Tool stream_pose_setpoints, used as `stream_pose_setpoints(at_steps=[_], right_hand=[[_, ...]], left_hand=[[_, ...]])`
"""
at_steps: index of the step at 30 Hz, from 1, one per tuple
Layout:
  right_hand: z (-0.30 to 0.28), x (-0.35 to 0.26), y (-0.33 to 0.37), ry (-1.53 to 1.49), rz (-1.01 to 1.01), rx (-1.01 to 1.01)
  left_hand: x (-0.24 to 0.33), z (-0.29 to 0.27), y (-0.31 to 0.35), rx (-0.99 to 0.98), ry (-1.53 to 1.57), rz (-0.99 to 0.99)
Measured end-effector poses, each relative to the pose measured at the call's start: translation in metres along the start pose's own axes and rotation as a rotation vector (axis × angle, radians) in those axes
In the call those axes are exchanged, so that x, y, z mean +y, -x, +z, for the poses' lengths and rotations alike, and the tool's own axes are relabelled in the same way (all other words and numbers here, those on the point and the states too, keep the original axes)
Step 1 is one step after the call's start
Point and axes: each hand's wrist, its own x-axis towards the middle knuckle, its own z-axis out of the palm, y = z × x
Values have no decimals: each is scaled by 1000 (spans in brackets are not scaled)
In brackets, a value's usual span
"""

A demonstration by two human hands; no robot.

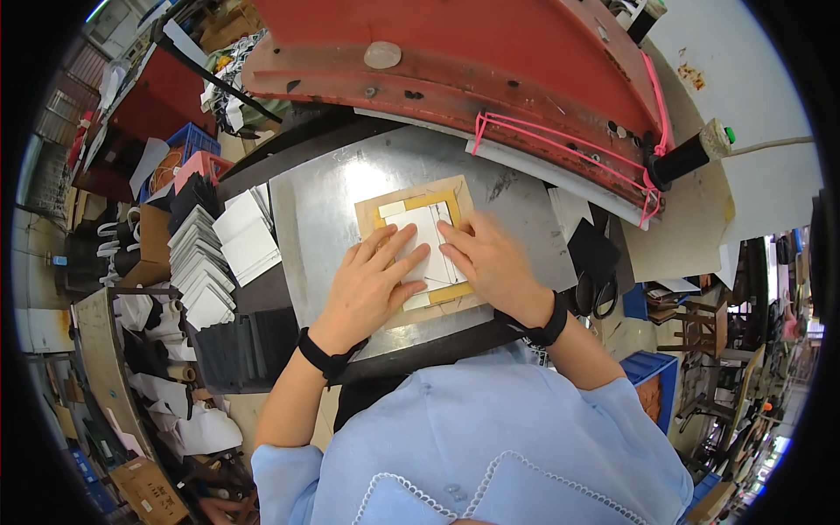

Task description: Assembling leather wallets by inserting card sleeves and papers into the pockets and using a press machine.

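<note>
A white flat sheet piece (423,229) lies on a yellow-topped tan board (368,213), with dark lines along its right part. My left hand (372,284) rests flat on its left side, fingers spread. On the piece's right edge, the fingertips of my right hand (494,262) press down, its fingers bent but apart. Neither hand shows anything gripped. Under the board is a shiny metal plate (324,192) on the dark table.
A red machine beam (455,61) spans the far side, pink cord (560,144) strung along it, a black handle (687,157) at its right. Stacked white pieces (203,267) and dark pieces (245,350) sit left. Black-handled scissors (604,296) lie right, beside black material (593,249).
</note>
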Motion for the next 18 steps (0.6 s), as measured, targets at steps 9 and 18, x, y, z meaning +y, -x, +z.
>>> stream_pose_setpoints(at_steps=[9,18], right_hand=[[-10,4,-10,211,-339,13],[-3,3,-11,337,-464,34]], left_hand=[[-1,-2,0,-3,-35,6],[-4,1,0,23,-28,21]])
